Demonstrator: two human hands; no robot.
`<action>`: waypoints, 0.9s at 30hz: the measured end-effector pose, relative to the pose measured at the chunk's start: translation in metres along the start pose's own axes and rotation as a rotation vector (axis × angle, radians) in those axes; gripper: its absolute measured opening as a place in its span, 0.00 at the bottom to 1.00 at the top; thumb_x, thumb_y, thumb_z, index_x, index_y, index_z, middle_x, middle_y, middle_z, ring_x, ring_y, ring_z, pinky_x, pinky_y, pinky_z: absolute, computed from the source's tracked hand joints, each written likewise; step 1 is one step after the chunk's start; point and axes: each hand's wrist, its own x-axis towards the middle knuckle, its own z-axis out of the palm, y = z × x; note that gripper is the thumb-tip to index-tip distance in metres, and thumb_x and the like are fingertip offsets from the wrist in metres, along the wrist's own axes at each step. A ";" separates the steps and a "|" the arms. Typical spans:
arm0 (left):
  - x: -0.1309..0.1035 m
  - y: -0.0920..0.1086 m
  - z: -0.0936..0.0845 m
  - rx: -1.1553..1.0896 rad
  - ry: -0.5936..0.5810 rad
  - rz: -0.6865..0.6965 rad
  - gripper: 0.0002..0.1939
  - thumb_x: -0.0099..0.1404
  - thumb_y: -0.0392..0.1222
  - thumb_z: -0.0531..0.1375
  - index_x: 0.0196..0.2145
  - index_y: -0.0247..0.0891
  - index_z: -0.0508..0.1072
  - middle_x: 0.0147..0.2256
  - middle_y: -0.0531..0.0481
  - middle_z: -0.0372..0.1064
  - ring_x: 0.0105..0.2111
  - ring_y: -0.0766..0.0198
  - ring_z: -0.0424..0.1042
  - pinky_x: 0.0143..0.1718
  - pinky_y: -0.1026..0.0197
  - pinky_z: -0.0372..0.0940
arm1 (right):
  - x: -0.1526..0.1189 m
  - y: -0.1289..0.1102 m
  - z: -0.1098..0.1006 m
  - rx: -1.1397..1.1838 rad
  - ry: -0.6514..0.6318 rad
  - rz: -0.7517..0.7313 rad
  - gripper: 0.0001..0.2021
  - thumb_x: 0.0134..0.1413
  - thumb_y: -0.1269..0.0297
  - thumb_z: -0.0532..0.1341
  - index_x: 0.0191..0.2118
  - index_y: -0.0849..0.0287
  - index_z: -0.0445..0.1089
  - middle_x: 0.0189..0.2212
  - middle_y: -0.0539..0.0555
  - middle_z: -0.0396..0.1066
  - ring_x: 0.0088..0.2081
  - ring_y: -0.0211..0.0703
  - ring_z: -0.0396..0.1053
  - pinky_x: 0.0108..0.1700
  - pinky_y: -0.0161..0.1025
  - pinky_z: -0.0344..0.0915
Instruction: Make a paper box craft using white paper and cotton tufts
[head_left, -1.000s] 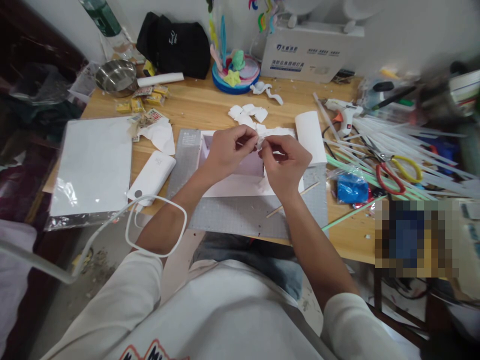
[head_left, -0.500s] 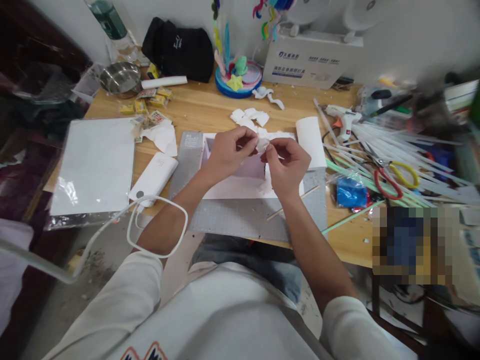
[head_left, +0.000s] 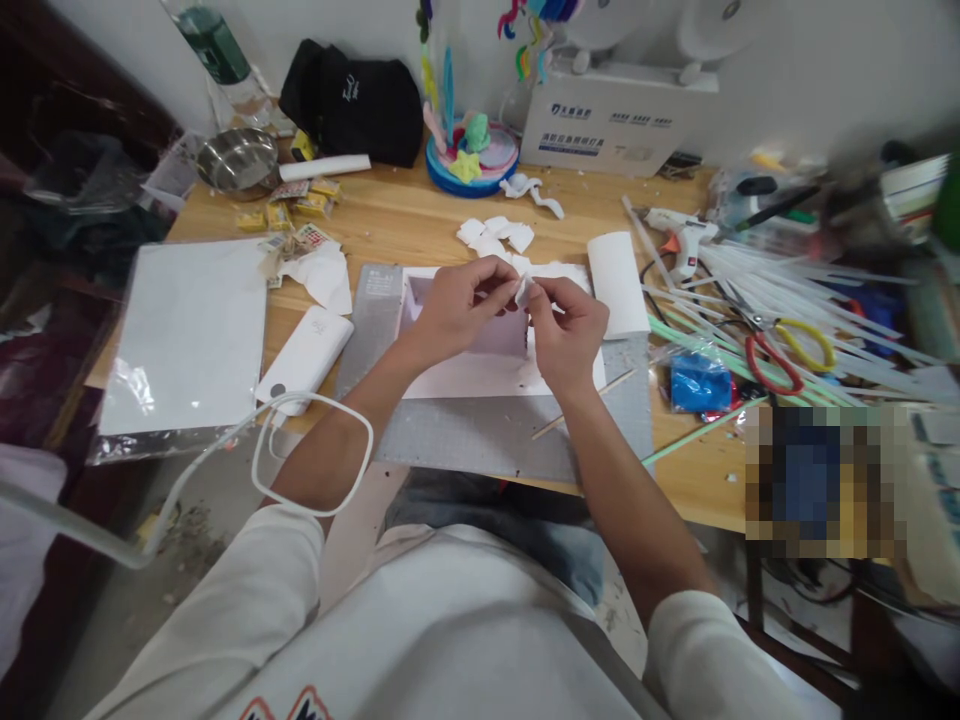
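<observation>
Nearest the body, a white cable [head_left: 311,455] loops over the left forearm. Beyond it lies a grey mat [head_left: 487,430], with a thin stick [head_left: 585,400] just right of the right wrist. The left hand [head_left: 457,310] and right hand [head_left: 566,325] meet above a white box [head_left: 472,350] on the mat. Both pinch one small white scrap [head_left: 523,290] between thumb and fingertips; it is held clear of the box, possibly paper or foam, too small to tell. A power bank [head_left: 304,355] lies left of the left hand. Scissors [head_left: 787,350] and a glue gun [head_left: 679,235] lie well right of the right hand. Past the hands sit loose white pieces [head_left: 495,235].
</observation>
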 end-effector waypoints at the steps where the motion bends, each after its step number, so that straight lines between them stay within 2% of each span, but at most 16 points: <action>1: 0.000 0.000 0.000 -0.005 0.000 -0.005 0.12 0.69 0.48 0.62 0.34 0.37 0.72 0.32 0.51 0.73 0.32 0.69 0.75 0.37 0.65 0.73 | 0.000 0.002 0.000 -0.007 0.009 0.008 0.11 0.61 0.54 0.62 0.36 0.55 0.78 0.32 0.52 0.78 0.34 0.38 0.73 0.30 0.35 0.69; 5: 0.000 0.000 0.000 -0.050 -0.018 -0.062 0.15 0.70 0.52 0.61 0.35 0.37 0.71 0.33 0.49 0.74 0.33 0.69 0.76 0.37 0.65 0.74 | 0.000 0.002 0.000 -0.036 0.038 -0.002 0.11 0.62 0.56 0.61 0.36 0.55 0.77 0.31 0.51 0.77 0.33 0.38 0.73 0.31 0.35 0.69; 7: 0.000 0.002 0.000 -0.083 -0.020 -0.097 0.18 0.71 0.56 0.59 0.35 0.37 0.71 0.34 0.48 0.75 0.33 0.69 0.76 0.37 0.65 0.74 | 0.000 0.000 0.000 -0.078 0.043 -0.046 0.10 0.62 0.58 0.60 0.36 0.55 0.77 0.31 0.51 0.77 0.33 0.38 0.73 0.31 0.35 0.69; 9: 0.000 0.004 0.000 -0.084 -0.001 -0.108 0.19 0.69 0.57 0.61 0.35 0.37 0.72 0.35 0.47 0.75 0.33 0.68 0.76 0.37 0.65 0.73 | -0.001 -0.003 0.000 -0.151 0.040 -0.125 0.09 0.62 0.61 0.60 0.35 0.55 0.77 0.31 0.51 0.77 0.32 0.37 0.72 0.30 0.35 0.69; 13: 0.000 0.002 0.000 -0.013 0.045 -0.074 0.18 0.59 0.53 0.71 0.35 0.35 0.75 0.33 0.49 0.77 0.33 0.67 0.77 0.37 0.65 0.73 | -0.002 -0.003 0.002 -0.301 0.044 -0.306 0.07 0.61 0.66 0.60 0.36 0.56 0.77 0.30 0.52 0.76 0.28 0.36 0.70 0.29 0.35 0.68; 15: 0.001 -0.001 -0.001 -0.014 0.046 -0.069 0.16 0.60 0.50 0.70 0.36 0.35 0.76 0.33 0.49 0.78 0.33 0.67 0.77 0.38 0.64 0.73 | -0.003 -0.001 0.003 -0.344 0.049 -0.339 0.08 0.61 0.67 0.59 0.37 0.56 0.76 0.30 0.52 0.75 0.28 0.36 0.70 0.29 0.35 0.68; 18: 0.001 -0.006 -0.001 -0.041 0.045 -0.066 0.12 0.64 0.47 0.66 0.38 0.34 0.77 0.33 0.48 0.78 0.31 0.67 0.78 0.37 0.63 0.74 | -0.003 0.001 0.003 -0.361 0.067 -0.340 0.08 0.62 0.66 0.59 0.37 0.57 0.76 0.31 0.52 0.75 0.28 0.35 0.70 0.29 0.34 0.69; 22: 0.002 -0.009 -0.001 -0.037 0.066 -0.041 0.07 0.64 0.41 0.65 0.39 0.35 0.78 0.33 0.49 0.78 0.31 0.67 0.78 0.36 0.64 0.75 | -0.002 0.000 0.002 -0.343 0.088 -0.304 0.07 0.62 0.66 0.59 0.36 0.57 0.75 0.30 0.51 0.74 0.28 0.35 0.69 0.29 0.34 0.68; 27: 0.004 -0.011 -0.003 0.020 0.149 -0.040 0.07 0.64 0.34 0.63 0.40 0.36 0.77 0.32 0.51 0.77 0.30 0.70 0.76 0.35 0.66 0.74 | 0.000 0.000 0.000 -0.340 0.150 -0.209 0.08 0.62 0.65 0.58 0.33 0.57 0.73 0.27 0.49 0.71 0.27 0.35 0.67 0.28 0.33 0.66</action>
